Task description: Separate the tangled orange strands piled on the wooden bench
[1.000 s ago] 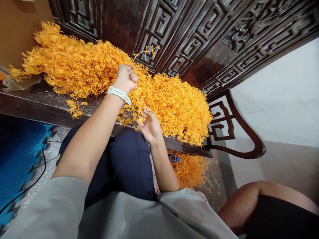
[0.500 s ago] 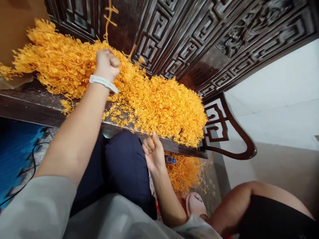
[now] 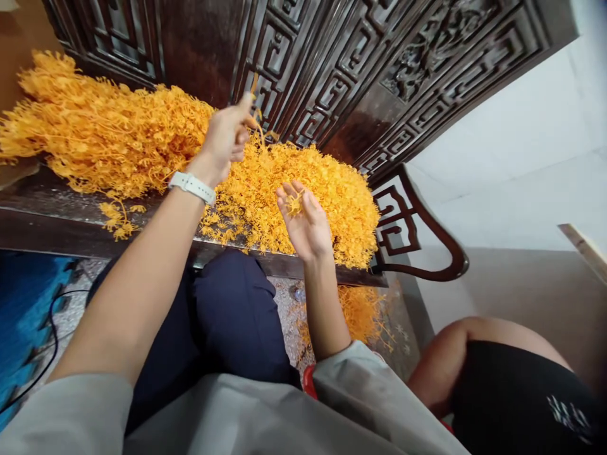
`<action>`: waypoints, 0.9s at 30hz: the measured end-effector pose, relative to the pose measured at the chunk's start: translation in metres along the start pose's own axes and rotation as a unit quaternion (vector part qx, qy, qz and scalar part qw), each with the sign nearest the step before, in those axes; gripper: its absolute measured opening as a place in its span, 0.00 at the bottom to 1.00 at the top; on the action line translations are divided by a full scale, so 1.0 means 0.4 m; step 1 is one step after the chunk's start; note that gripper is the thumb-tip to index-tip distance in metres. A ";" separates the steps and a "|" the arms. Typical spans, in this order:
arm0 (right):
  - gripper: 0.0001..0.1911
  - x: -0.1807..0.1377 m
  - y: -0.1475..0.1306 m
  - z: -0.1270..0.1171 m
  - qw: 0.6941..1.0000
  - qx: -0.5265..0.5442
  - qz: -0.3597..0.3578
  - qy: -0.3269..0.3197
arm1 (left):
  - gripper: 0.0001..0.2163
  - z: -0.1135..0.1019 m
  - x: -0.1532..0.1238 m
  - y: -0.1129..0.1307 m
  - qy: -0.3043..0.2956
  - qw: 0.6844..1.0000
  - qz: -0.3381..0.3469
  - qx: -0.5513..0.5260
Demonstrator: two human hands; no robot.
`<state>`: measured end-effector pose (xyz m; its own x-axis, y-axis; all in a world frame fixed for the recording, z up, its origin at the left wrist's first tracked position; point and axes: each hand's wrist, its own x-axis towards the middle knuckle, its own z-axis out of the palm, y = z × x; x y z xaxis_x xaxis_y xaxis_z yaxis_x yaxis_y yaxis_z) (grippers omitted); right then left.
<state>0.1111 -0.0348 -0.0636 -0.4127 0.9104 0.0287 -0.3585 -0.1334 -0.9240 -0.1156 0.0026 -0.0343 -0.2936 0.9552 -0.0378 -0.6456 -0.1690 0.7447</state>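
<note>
Head view: right hand [image 3: 309,229] now uncurled, fingers cradling yellow sprig [image 3: 294,204], seemingly separate from stem [image 3: 259,128] pinched in left hand [image 3: 222,139].

Under the carved bench [image 3: 370,129], the right forearm [image 3: 325,309] partly hides orange strands [image 3: 359,309]; before it, a foam mat [image 3: 31,309] is cropped.

Blue mat [image 3: 28,294] (jagged-edged), black cable [image 3: 55,338] partly across.

Two hands [image 3: 225,139] [image 3: 310,227], two orange heaps [image 3: 118,133] [image 3: 363,313], one bench [image 3: 71,237], one watch [image 3: 192,186] and one cable [image 3: 55,335] show.
</note>
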 end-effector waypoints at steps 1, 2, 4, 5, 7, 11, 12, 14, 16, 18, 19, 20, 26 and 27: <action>0.16 0.022 -0.003 -0.003 1.000 -0.017 -0.019 0.002 | 0.17 0.021 -0.020 -0.015 -0.012 0.999 0.010 0.031; 0.17 0.043 -0.005 -0.005 0.999 -0.035 -0.035 0.006 | 0.16 0.041 -0.039 -0.033 -0.027 0.998 0.018 0.058; 0.19 0.083 -0.009 -0.007 0.995 -0.080 -0.062 0.021 | 0.15 0.070 -0.069 -0.074 -0.068 0.989 0.041 0.121; 0.20 0.102 -0.010 -0.008 0.992 -0.101 -0.074 0.030 | 0.15 0.079 -0.076 -0.095 -0.090 0.980 0.064 0.163; 0.23 0.136 -0.004 -0.012 0.985 -0.132 -0.103 0.048 | 0.15 0.086 -0.076 -0.134 -0.128 0.951 0.121 0.252; 0.22 0.184 0.029 -0.036 0.974 -0.134 -0.153 0.096 | 0.08 0.070 -0.041 -0.174 -0.161 0.908 0.175 0.346; 0.20 0.193 0.039 -0.048 0.972 -0.136 -0.160 0.108 | 0.06 0.065 -0.033 -0.177 -0.163 0.903 0.175 0.358; 0.16 0.212 0.053 -0.080 0.963 -0.159 -0.174 0.132 | 0.04 0.057 -0.027 -0.179 -0.156 0.891 0.172 0.390; 0.14 0.235 0.050 -0.129 0.948 -0.185 -0.181 0.188 | 0.05 0.054 -0.031 -0.176 -0.136 0.875 0.174 0.430; 0.13 0.256 0.024 -0.189 0.924 -0.194 -0.172 0.279 | 0.07 0.052 -0.038 -0.168 -0.124 0.865 0.181 0.451; 0.13 0.262 0.006 -0.218 0.912 -0.194 -0.166 0.321 | 0.07 0.050 -0.039 -0.163 -0.121 0.866 0.185 0.449; 0.13 0.264 -0.015 -0.245 0.903 -0.196 -0.163 0.347 | 0.06 0.048 -0.038 -0.159 -0.115 0.870 0.189 0.441; 0.15 0.194 -0.072 -0.276 0.933 -0.230 -0.176 0.215 | 0.23 0.021 0.010 -0.179 -0.039 0.867 0.188 0.461; 0.15 0.181 -0.067 -0.264 0.939 -0.217 -0.175 0.202 | 0.28 0.021 0.015 -0.189 -0.031 0.869 0.184 0.459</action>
<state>0.1794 0.0760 -0.0770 0.0493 0.9546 0.2939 -0.0018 0.2943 -0.9557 -0.0627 0.0231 -0.0853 -0.3044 0.8935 0.3301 0.3259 -0.2280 0.9175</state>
